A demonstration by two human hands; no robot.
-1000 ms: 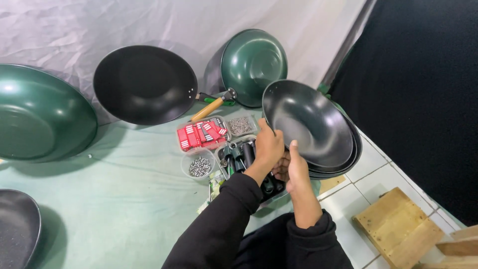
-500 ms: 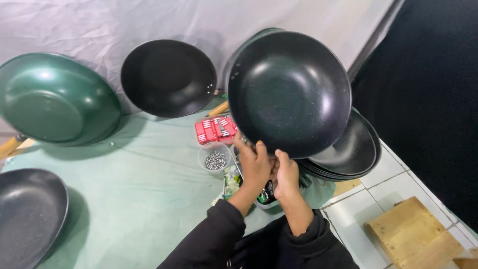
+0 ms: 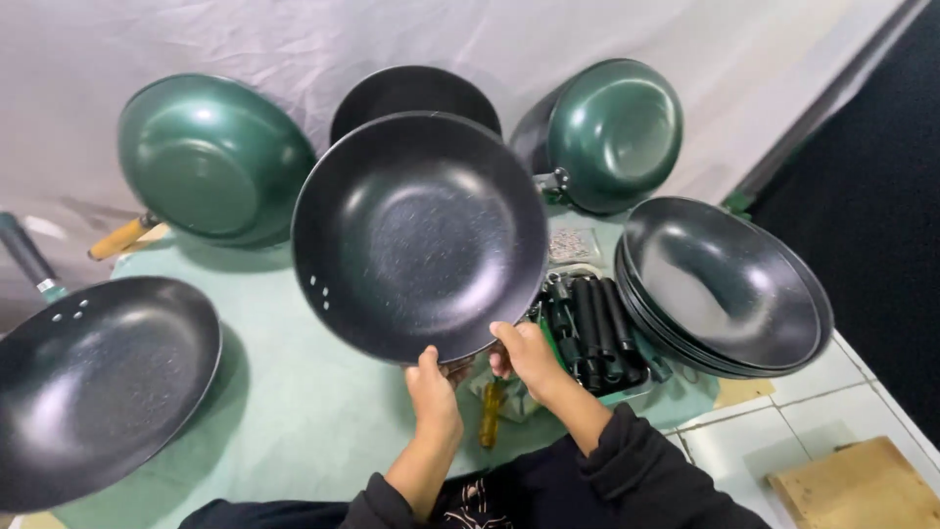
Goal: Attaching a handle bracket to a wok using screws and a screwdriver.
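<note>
Change vs. a moment ago: the black pan has swung from upper right toward the centre of the frame and now fills the middle, tipped up w/ its inside facing the camera. The stack of black pans it hung above now sits clear at right, on the green worktop. So the pan looks to be off the stack and under inspection or being fitted at its rim; that's a judgement.

Left hand and right hand both at the pan's lower rim, bottom centre. Fingers of each curl over the edge, pinching the rim, thumbs on the inside face. Three small holes show on the pan's left wall.

Packages & labels:
- The red box seen earlier by the small parts is now hidden behind the pan.
- Clear bag of small metal bits, centre right, flat, just behind the tray.
- Tray of black handles, right of the hands, handles lying side by side.
- No readable signs; white cloth backdrop.

Others: green pan upper left w/ wood handle, green pan upper right, black pan lower left, wood board lower right.
</note>
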